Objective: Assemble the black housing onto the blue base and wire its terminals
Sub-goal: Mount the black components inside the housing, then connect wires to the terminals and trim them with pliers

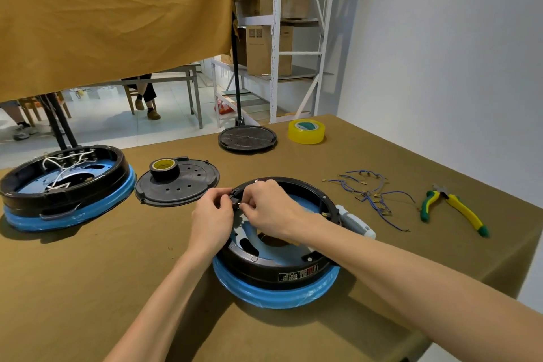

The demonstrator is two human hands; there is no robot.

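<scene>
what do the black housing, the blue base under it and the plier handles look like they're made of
Black housing: probably moulded plastic, semi-gloss, with a soft sheen on its wall. Blue base: seemingly glossy plastic or film-wrapped, judging by streaky highlights; hard to tell. Plier handles: likely rubbery yellow-green grip sleeves with a matte look.

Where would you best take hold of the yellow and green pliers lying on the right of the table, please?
Take the pliers by both handles together, about midway along them, coming from above. They lie flat on the table cloth with the handles splayed toward the near right and the metal nose pointing away, so a grip closing across the handles should bring them together.
</scene>
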